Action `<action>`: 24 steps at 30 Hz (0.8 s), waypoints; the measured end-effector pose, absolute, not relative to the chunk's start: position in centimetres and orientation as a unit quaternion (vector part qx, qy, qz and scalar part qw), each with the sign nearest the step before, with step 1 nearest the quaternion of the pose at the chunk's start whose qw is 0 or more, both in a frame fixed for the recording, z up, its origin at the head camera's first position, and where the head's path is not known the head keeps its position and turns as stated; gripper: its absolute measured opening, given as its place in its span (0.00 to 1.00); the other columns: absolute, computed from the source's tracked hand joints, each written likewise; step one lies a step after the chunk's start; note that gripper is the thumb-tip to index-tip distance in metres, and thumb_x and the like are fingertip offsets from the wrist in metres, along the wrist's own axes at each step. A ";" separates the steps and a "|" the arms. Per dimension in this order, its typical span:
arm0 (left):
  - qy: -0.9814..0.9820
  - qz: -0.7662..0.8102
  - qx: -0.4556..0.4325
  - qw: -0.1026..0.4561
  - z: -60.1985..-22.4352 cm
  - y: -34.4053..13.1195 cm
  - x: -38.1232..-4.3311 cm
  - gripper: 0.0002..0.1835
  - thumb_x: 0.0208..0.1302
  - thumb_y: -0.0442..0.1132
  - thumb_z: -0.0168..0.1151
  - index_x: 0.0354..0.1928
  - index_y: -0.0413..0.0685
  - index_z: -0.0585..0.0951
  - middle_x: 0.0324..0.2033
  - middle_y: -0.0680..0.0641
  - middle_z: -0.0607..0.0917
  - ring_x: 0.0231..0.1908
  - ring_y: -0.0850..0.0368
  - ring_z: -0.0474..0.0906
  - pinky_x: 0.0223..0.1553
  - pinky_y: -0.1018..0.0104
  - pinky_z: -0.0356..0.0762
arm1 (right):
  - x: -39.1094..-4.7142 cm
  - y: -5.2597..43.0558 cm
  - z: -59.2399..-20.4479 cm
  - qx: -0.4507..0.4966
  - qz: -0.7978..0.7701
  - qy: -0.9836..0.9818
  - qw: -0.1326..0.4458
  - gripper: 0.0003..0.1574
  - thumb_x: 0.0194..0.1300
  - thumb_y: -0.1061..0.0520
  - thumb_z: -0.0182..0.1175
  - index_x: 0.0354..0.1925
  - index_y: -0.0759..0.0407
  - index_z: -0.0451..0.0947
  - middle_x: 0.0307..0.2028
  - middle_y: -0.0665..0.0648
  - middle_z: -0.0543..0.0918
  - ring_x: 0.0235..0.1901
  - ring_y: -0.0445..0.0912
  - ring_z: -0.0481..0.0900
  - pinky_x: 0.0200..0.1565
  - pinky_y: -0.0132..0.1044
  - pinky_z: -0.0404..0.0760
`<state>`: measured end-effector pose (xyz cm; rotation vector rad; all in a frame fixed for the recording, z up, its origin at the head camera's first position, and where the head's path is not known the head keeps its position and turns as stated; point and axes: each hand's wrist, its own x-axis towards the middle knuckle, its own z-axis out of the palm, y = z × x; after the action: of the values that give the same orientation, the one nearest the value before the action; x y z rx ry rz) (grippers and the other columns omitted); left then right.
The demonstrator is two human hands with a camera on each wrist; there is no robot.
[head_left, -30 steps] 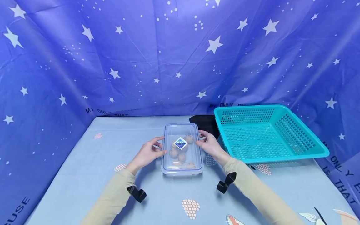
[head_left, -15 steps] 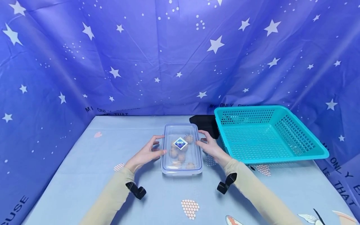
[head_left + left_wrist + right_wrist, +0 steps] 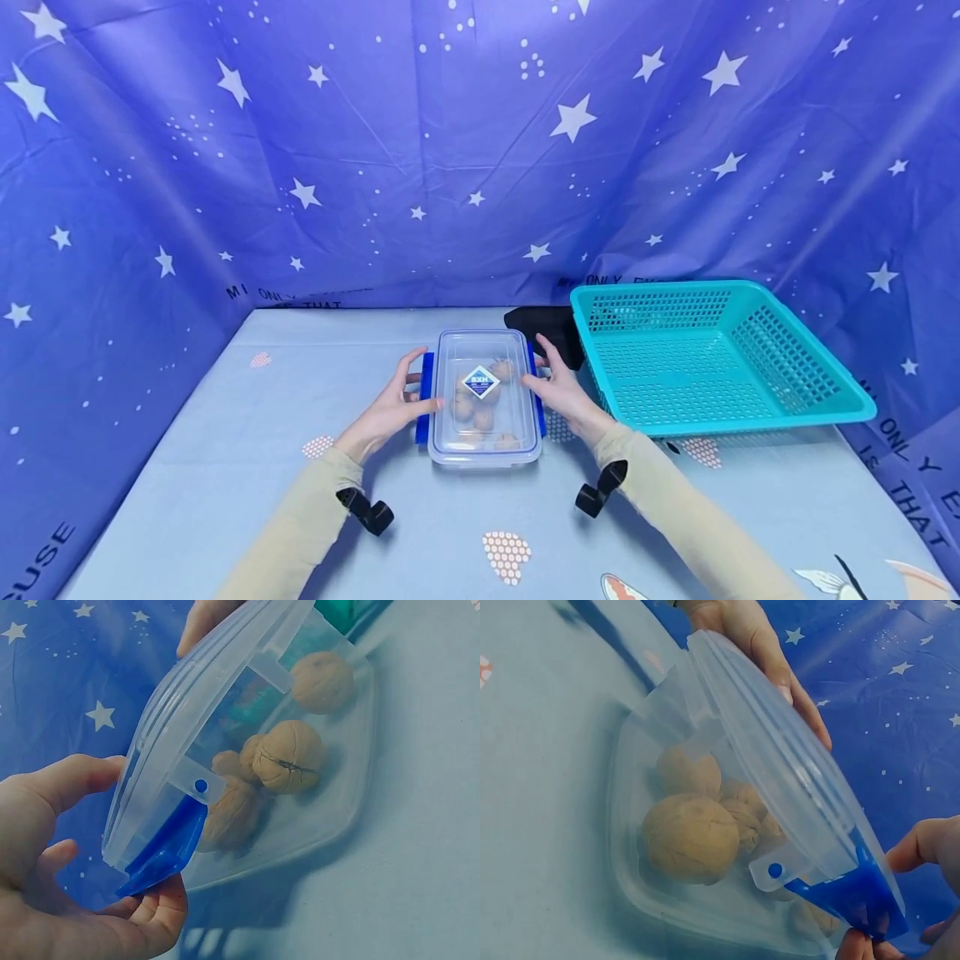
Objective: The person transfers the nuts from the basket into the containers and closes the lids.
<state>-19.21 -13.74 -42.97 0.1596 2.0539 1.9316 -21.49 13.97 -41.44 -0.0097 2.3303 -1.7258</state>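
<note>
In the middle of the table a clear lidded food container [image 3: 480,429] with walnuts [image 3: 289,757] inside stands flat. A blue and white diamond label [image 3: 481,382] is on its lid. My left hand [image 3: 384,419] is at the left side, thumb on the lid edge, fingers curled under the left blue latch [image 3: 169,844], which sticks outward. On the other side my right hand [image 3: 566,396] has its thumb at the lid edge and fingertips under the right blue latch [image 3: 855,900], also swung outward. The lid rests on the container.
A teal perforated basket [image 3: 720,358] stands at the right, its inside showing no contents. Behind its left corner lies a black object [image 3: 543,329]. A starry blue curtain [image 3: 420,150] hangs around the back and sides of the cloth-covered table [image 3: 360,550].
The blue latches on both long sides, not visible earlier, now stick out from the container. My fingers have moved slightly outward with them. Container and basket stay in place.
</note>
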 end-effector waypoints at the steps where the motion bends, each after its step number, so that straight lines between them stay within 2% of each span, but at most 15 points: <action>1: 0.717 0.678 0.054 0.156 -42.9 -13.7 -19.2 0.51 0.58 0.32 0.67 0.76 0.62 0.46 0.64 0.31 0.58 0.53 0.39 0.73 0.51 0.46 0.76 | -21.5 13.8 -41.4 0.002 -0.589 0.800 0.119 0.49 0.65 0.62 0.54 0.77 0.55 0.40 0.66 0.70 0.58 0.46 0.57 0.73 0.53 0.50 0.73; 5: 0.720 0.677 0.041 0.147 -42.9 -13.6 -19.1 0.54 0.58 0.32 0.67 0.77 0.61 0.42 0.65 0.31 0.57 0.52 0.41 0.73 0.53 0.46 0.75 | -21.4 13.0 -42.0 0.021 -0.585 0.804 0.104 0.48 0.65 0.59 0.54 0.76 0.60 0.43 0.68 0.69 0.53 0.56 0.59 0.67 0.62 0.54 0.65; 9: 0.729 0.669 0.016 0.141 -43.1 -13.4 -19.0 0.54 0.58 0.33 0.67 0.77 0.50 0.40 0.66 0.34 0.57 0.53 0.43 0.70 0.56 0.48 0.72 | -20.9 12.2 -42.8 0.008 -0.601 0.795 0.082 0.46 0.70 0.57 0.52 0.76 0.63 0.40 0.72 0.69 0.43 0.69 0.62 0.49 0.69 0.55 0.49; 14: 0.735 0.665 0.001 0.135 -43.8 -12.7 -19.0 0.49 0.60 0.35 0.64 0.75 0.37 0.44 0.67 0.34 0.58 0.59 0.39 0.67 0.60 0.48 0.68 | -20.6 11.6 -43.4 -0.019 -0.640 0.766 0.065 0.45 0.75 0.57 0.48 0.76 0.63 0.33 0.75 0.66 0.38 0.73 0.59 0.36 0.71 0.52 0.39; 19: 0.743 0.657 0.013 0.125 -44.1 -12.0 -18.9 0.44 0.63 0.36 0.62 0.75 0.38 0.47 0.66 0.33 0.58 0.62 0.36 0.64 0.60 0.45 0.68 | -20.7 11.6 -43.4 -0.024 -0.648 0.759 0.069 0.44 0.77 0.57 0.45 0.75 0.63 0.30 0.75 0.65 0.36 0.73 0.57 0.33 0.71 0.51 0.37; 21: 0.747 0.652 0.014 0.125 -44.3 -11.7 -18.9 0.45 0.64 0.38 0.61 0.75 0.41 0.46 0.67 0.34 0.55 0.63 0.35 0.61 0.62 0.43 0.64 | -20.6 11.6 -43.4 -0.028 -0.645 0.760 0.070 0.43 0.77 0.58 0.44 0.75 0.63 0.29 0.75 0.65 0.35 0.73 0.57 0.33 0.71 0.51 0.36; 24: 0.752 0.646 0.024 0.130 -44.6 -11.4 -18.8 0.46 0.66 0.42 0.60 0.76 0.45 0.42 0.70 0.34 0.49 0.68 0.34 0.51 0.67 0.41 0.52 | -20.5 11.5 -43.4 -0.037 -0.646 0.759 0.067 0.43 0.77 0.59 0.43 0.75 0.64 0.28 0.74 0.67 0.34 0.73 0.58 0.33 0.70 0.51 0.36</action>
<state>-18.80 -11.41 -44.61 0.0689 2.1844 1.8775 -20.53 11.51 -43.43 -0.1109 2.2892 -1.9474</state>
